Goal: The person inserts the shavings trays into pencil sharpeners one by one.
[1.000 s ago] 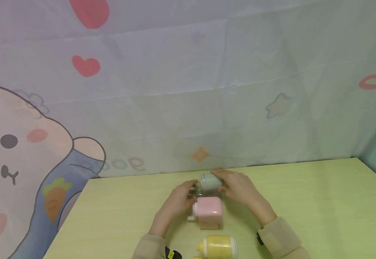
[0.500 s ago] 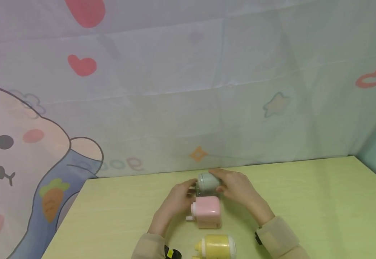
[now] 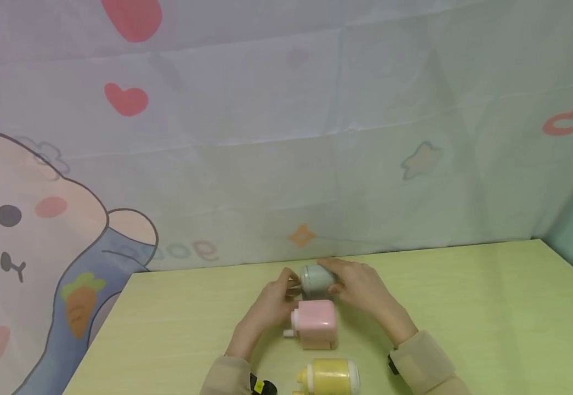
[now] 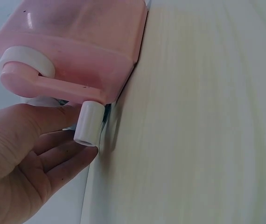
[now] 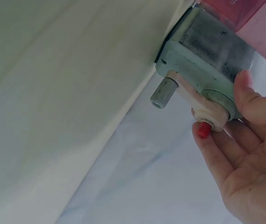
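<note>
A grey-green crank pencil sharpener (image 3: pixel 317 281) stands at the far side of the table, held in my right hand (image 3: pixel 362 285). In the right wrist view the right thumb lies along its side and the fingers wrap the crank end, near a red knob (image 5: pixel 204 129). My left hand (image 3: pixel 273 302) is at the sharpener's left end, fingers slightly bent; their contact with it is partly hidden. Just in front stands a pink crank pencil sharpener (image 3: pixel 317 323). Its white crank handle (image 4: pixel 89 122) covers part of the left fingers in the left wrist view.
A yellow sharpener-like item (image 3: pixel 333 377) with white end lies nearer me, between the forearms, cut by the frame edge. The pale wooden table (image 3: pixel 464 318) ends at a printed cloth backdrop (image 3: pixel 266 181). Both wrists wear dark straps.
The left fingers have shifted at the grey-green sharpener's left end, the forefinger now more bent and raised. The clear part seen there earlier no longer shows. The right hand keeps its grip.
</note>
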`<state>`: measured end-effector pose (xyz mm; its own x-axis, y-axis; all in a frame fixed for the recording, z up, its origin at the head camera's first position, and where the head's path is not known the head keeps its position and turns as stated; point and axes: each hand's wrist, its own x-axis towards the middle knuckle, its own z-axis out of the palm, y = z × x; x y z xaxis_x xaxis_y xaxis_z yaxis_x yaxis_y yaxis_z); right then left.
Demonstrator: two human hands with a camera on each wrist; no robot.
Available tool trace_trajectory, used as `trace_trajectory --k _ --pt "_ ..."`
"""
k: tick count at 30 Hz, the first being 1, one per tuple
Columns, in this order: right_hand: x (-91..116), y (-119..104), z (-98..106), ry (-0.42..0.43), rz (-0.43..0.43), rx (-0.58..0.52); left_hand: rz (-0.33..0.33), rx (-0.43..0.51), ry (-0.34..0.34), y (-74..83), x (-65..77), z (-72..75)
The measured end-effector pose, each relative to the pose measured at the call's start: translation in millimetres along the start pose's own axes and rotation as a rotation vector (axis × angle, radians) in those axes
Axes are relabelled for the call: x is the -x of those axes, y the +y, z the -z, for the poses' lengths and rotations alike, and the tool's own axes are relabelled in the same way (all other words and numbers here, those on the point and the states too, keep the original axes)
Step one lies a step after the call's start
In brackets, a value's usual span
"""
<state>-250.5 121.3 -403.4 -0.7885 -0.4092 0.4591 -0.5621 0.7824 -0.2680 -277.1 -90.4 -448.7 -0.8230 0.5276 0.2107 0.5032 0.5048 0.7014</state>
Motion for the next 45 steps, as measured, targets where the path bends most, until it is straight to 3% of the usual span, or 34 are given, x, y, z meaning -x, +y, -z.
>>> trace_trajectory --k 15,45 --pt "0.9 -0.9 -1.8 0.032 0.017 0.019 -0.09 -0.132 -0.003 -3.7 1.0 -0.7" --pt "1.9 1.2 0.9 0.016 0.001 0.015 -0.126 -0.127 -0.045 4.3 2.4 0.9"
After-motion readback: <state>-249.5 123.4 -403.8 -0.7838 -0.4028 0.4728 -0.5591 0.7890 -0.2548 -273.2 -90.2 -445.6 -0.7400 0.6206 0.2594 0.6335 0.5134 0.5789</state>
